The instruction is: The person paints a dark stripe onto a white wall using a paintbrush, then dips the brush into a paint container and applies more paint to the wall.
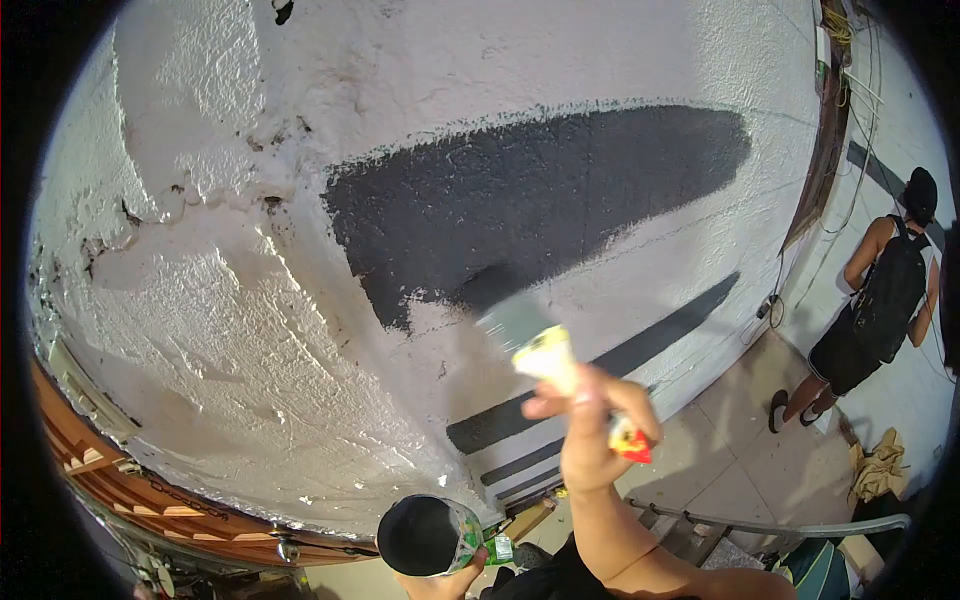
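My right hand (598, 425) is closed around the handle of a flat paintbrush (545, 355), whose blurred bristles point up and left. They overlap the lower edge of a large dark grey painted patch (540, 200) on the rough white wall (240, 330). Low in view, my left hand (448, 584) grips a round paint container (467, 530) with dark grey paint inside and a green printed side. Below the large patch, a long grey stripe (600, 370) slants across the wall, with thinner stripes beneath it.
Standing at the right is a person (890, 290) with a black backpack, facing another wall. A metal rail (800, 527) curves across the lower right. Orange-brown woodwork (180, 510) runs along the lower left, and cables hang by the right-hand corner.
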A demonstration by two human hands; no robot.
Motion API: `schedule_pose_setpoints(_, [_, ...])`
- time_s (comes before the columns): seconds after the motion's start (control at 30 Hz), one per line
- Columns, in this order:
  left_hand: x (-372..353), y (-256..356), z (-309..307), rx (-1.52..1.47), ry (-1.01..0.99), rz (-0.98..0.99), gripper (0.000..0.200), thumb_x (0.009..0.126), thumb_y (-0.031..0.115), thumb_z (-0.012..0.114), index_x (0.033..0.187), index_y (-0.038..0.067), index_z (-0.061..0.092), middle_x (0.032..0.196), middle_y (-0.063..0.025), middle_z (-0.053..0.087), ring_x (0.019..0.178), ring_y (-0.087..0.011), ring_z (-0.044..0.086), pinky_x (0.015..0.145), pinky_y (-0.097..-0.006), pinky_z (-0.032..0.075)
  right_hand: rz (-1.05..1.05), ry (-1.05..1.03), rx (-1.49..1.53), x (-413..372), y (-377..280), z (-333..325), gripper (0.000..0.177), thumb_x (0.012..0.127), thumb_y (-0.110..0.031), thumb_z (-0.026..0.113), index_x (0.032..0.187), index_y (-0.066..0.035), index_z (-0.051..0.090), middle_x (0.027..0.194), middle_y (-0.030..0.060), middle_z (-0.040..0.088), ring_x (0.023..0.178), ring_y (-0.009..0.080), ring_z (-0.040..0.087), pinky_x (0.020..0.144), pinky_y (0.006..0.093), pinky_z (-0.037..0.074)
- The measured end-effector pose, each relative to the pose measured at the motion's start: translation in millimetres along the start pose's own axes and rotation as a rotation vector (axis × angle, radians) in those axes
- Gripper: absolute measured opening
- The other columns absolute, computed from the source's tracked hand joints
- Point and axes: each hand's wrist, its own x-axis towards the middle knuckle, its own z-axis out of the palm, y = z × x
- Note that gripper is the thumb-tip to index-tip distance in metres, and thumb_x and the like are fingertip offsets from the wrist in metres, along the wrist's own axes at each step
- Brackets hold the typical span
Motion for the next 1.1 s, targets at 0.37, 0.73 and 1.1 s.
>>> schedule_pose_setpoints(0.37, [-0.7,0.8,-0.5,-0.090,0.013,-0.020,0.092,0.061,0.018,0.094,0.137,-0.002,0.047,0.130,-0.0162,0.058,0.117,-0.0265,0.058,0.103,-0.0401,0.046,-0.050,0.188,-0.161,14.2,4.4,-9.1,0.019,0.097,-0.006,0.059,0.108,0.010,0.059,0.085,0.0246,0.070,0.063,0.0234,0.072,0.061,0.0330,0.060])
schedule_pose_setpoints(0.73, [2.5,0.1,-5.2,-0.029,0.020,0.033,0.094,0.060,0.022,0.096,0.137,-0.002,0.048,0.129,-0.0163,0.060,0.117,-0.0270,0.059,0.104,-0.0401,0.045,-0.086,-0.220,-0.417,31.7,-21.9,-10.4,0.028,0.087,0.003,0.069,0.114,0.004,0.069,0.088,0.0180,0.075,0.078,0.0197,0.073,0.068,0.0273,0.056])
schedule_pose_setpoints(1.1, [7.2,6.8,-2.4,-0.007,0.013,0.041,0.094,0.060,0.022,0.095,0.138,-0.002,0.047,0.128,-0.0171,0.061,0.116,-0.0283,0.059,0.103,-0.0395,0.045,-0.241,-0.427,-0.356,32.4,-14.5,16.9,0.029,0.086,0.003,0.069,0.114,0.006,0.068,0.091,0.0207,0.073,0.079,0.0206,0.072,0.066,0.0270,0.057])
